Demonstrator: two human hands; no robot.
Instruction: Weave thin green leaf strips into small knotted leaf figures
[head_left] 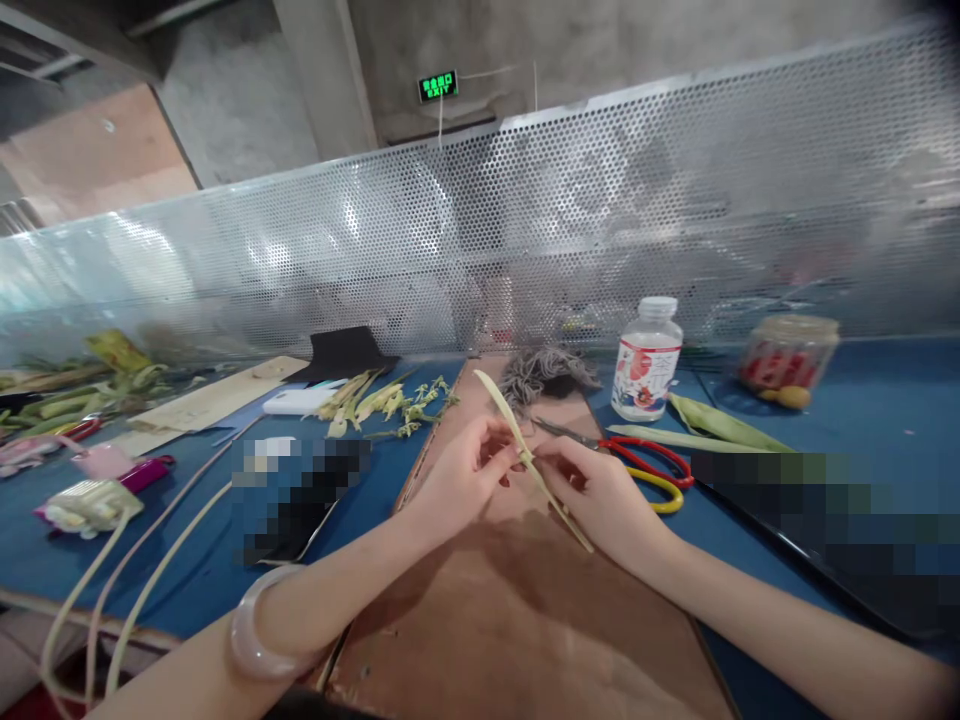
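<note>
My left hand (463,472) and my right hand (606,492) meet in front of me over a brown board (442,630). Between their fingertips is a long, thin, pale strip (492,388) that looks like plant material. My left thumb and fingers pinch its middle, and my right fingers close on it just beside them. One end of the strip points up and away; the other slants down under my right hand. Just past my right hand lie scissors (664,449) with red and yellow handles. A bundle of grey strands (541,378) lies at the board's far end.
On the right are a clear labelled bottle (646,372), a jar (789,362), green husks (739,428) and a dark pixelated device (814,565). On the left are dried stalks (401,402), a pixelated dark object (319,505) and cables (161,545). A perforated metal screen (405,240) stands behind.
</note>
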